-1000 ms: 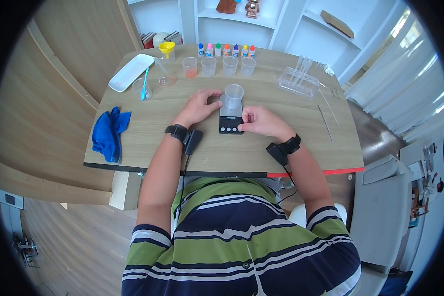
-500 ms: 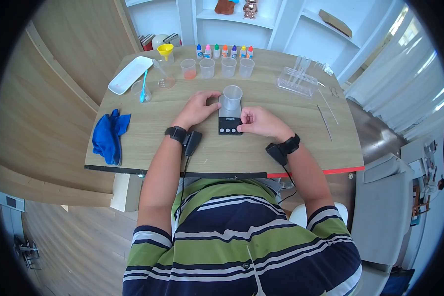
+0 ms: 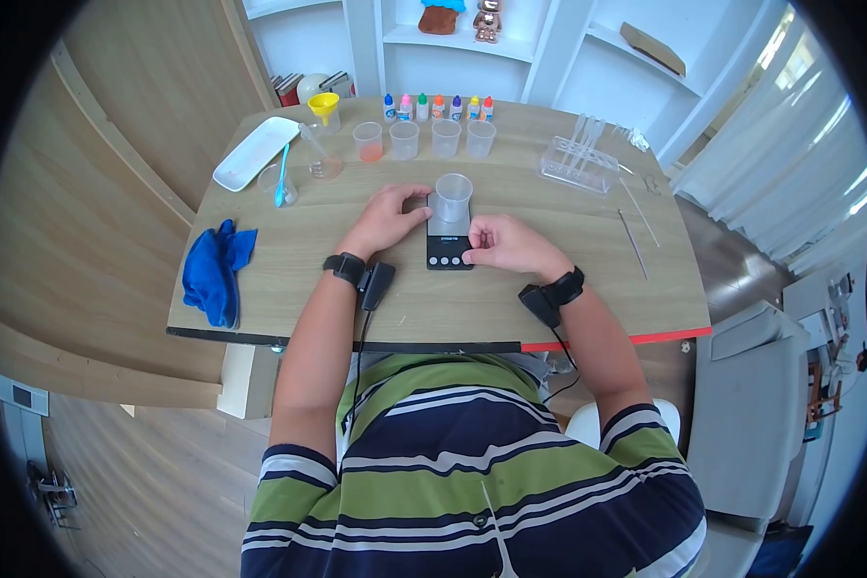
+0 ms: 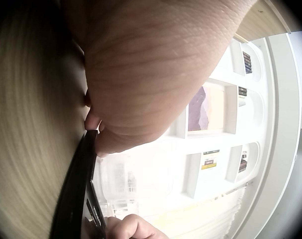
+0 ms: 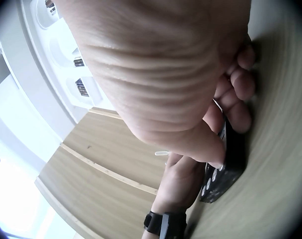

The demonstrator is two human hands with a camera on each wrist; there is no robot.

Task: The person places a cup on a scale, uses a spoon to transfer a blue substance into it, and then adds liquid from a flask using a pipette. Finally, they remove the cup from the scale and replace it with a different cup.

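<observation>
In the head view, a black digital scale [image 3: 441, 252] with a silver weighing plate lies mid-table. An empty-looking clear plastic cup [image 3: 454, 199] stands upright on its plate. My left hand [image 3: 387, 222] rests at the scale's left edge, thumb beside the plate and fingers near the far corner. On the other side, my right hand [image 3: 513, 247] pinches the near right edge, its thumb by the round buttons and its other fingers curled. The right wrist view shows that thumb on top of the scale [image 5: 231, 162]. Along the scale's side [image 4: 73, 199], the left wrist view shows the left fingertips.
Behind stand several plastic cups [image 3: 405, 143], one with pink liquid [image 3: 370, 152], and dropper bottles [image 3: 423, 108]. A test-tube rack [image 3: 580, 169] and thin rods [image 3: 634, 246] lie right. Leftward are a white tray [image 3: 250, 159], yellow funnel [image 3: 325, 102] and blue cloth [image 3: 214, 275].
The tabletop and its things appear slightly lower in the head view. Both hands keep their places at the scale, and the cup stays on the plate.
</observation>
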